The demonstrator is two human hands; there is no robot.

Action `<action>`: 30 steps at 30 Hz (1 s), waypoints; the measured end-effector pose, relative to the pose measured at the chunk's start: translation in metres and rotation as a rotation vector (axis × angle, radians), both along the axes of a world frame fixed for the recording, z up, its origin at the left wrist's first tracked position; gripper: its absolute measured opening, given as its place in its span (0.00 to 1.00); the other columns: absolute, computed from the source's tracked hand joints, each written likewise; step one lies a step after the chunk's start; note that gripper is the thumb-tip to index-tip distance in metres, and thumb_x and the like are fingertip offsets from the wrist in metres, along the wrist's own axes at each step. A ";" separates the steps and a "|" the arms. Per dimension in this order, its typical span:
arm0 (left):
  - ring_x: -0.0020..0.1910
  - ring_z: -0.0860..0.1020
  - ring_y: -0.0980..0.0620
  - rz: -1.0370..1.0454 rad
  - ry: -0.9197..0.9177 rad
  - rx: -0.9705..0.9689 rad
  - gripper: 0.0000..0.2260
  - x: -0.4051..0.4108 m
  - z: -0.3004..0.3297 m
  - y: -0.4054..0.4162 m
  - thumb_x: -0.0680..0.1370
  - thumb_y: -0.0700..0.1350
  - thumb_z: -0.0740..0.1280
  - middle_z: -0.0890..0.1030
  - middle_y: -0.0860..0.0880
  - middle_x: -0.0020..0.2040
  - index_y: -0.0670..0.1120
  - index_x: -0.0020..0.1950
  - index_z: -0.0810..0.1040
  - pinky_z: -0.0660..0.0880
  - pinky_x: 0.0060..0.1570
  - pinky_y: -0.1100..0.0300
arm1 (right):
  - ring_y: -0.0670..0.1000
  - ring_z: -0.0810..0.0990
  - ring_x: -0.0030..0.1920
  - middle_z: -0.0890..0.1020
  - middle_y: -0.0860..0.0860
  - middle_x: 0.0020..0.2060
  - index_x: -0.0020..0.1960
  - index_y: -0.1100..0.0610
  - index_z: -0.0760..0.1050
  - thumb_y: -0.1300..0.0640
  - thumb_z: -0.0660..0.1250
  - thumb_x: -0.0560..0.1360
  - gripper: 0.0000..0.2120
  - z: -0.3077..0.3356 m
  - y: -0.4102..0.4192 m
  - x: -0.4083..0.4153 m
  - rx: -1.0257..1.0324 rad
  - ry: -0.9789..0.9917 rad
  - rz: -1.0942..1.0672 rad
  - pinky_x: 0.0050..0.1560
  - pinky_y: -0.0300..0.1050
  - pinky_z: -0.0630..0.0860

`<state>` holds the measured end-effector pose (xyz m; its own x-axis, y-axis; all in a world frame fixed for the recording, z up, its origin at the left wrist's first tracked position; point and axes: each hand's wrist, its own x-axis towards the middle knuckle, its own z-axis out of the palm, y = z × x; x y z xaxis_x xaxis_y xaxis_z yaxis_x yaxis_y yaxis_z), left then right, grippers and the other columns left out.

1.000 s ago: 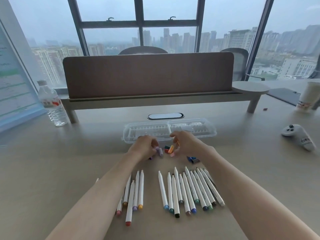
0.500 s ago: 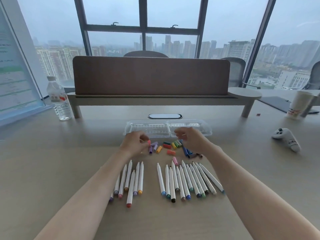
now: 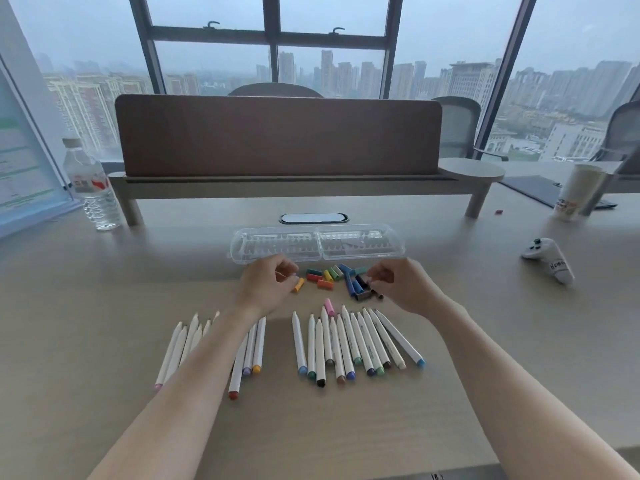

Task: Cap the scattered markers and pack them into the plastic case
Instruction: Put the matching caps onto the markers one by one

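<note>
I see both of my hands reaching over the tabletop [image 3: 104, 306] toward the heap of loose marker caps [image 3: 334, 276], which lies just in front of the clear plastic case [image 3: 317, 243]. My left hand [image 3: 265, 287] sits at the heap's left edge with its fingers curled in; an orange cap [image 3: 299, 284] lies right at the fingertips, but I cannot tell whether I am pinching it or merely touching it. My right hand [image 3: 398, 284] is at the heap's right edge, fingers curled close together by a dark cap [image 3: 363, 281], and again I cannot tell if anything is held. The case lies flat, with nothing I can make out inside. Nearer me, the uncapped markers lie in two rows: a left group [image 3: 252, 348] partly hidden under my left forearm, and a right group [image 3: 349, 344] fanned out side by side. A pink cap [image 3: 329, 306] rests at the far end of the right group. A water bottle [image 3: 91, 188] stands far left, a white controller [image 3: 550, 259] far right.
</note>
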<state>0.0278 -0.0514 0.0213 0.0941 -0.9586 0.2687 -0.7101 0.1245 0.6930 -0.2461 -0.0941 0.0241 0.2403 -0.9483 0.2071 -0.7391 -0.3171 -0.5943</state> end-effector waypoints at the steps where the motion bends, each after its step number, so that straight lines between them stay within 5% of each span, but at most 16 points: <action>1: 0.45 0.81 0.56 -0.004 0.008 -0.008 0.04 0.000 0.000 0.003 0.77 0.45 0.73 0.83 0.55 0.45 0.48 0.51 0.82 0.74 0.41 0.66 | 0.45 0.80 0.41 0.84 0.47 0.41 0.49 0.56 0.83 0.64 0.71 0.74 0.06 -0.001 0.002 -0.002 0.005 -0.018 -0.017 0.43 0.34 0.75; 10: 0.39 0.79 0.69 -0.002 0.067 -0.088 0.02 -0.001 -0.011 0.026 0.75 0.41 0.74 0.85 0.54 0.45 0.47 0.46 0.83 0.70 0.36 0.76 | 0.44 0.79 0.36 0.84 0.46 0.36 0.45 0.52 0.83 0.64 0.72 0.74 0.07 -0.022 0.020 -0.004 0.031 -0.252 -0.116 0.41 0.33 0.73; 14: 0.51 0.78 0.63 -0.024 0.064 -0.114 0.03 -0.005 -0.012 0.032 0.75 0.39 0.74 0.86 0.47 0.50 0.45 0.46 0.84 0.70 0.39 0.79 | 0.44 0.81 0.39 0.84 0.44 0.38 0.46 0.51 0.84 0.61 0.72 0.74 0.06 -0.039 0.022 -0.008 0.064 -0.290 -0.185 0.41 0.33 0.74; 18: 0.41 0.78 0.69 -0.029 0.011 -0.084 0.06 -0.007 -0.015 0.032 0.75 0.43 0.75 0.86 0.53 0.47 0.54 0.43 0.81 0.74 0.40 0.72 | 0.47 0.80 0.38 0.85 0.47 0.37 0.44 0.49 0.83 0.59 0.74 0.74 0.05 -0.038 0.020 -0.020 0.096 -0.313 -0.196 0.44 0.38 0.76; 21: 0.42 0.77 0.71 -0.032 -0.002 -0.060 0.02 -0.010 -0.017 0.030 0.75 0.42 0.75 0.86 0.48 0.52 0.49 0.45 0.83 0.68 0.37 0.77 | 0.46 0.78 0.35 0.85 0.49 0.36 0.41 0.49 0.83 0.57 0.74 0.74 0.04 -0.034 0.023 -0.028 0.150 -0.272 -0.175 0.41 0.37 0.75; 25: 0.39 0.77 0.68 -0.026 -0.033 -0.056 0.04 -0.011 -0.017 0.030 0.76 0.44 0.75 0.82 0.59 0.41 0.51 0.44 0.82 0.69 0.37 0.75 | 0.45 0.74 0.30 0.81 0.48 0.30 0.38 0.51 0.82 0.52 0.75 0.73 0.06 -0.026 0.028 -0.035 0.229 -0.161 -0.118 0.34 0.40 0.74; 30: 0.40 0.77 0.68 -0.044 -0.101 -0.081 0.02 -0.015 -0.019 0.032 0.75 0.43 0.74 0.81 0.59 0.38 0.50 0.45 0.83 0.69 0.38 0.77 | 0.42 0.71 0.26 0.80 0.46 0.27 0.36 0.53 0.82 0.47 0.79 0.68 0.11 -0.023 0.032 -0.037 0.289 -0.063 -0.066 0.29 0.36 0.71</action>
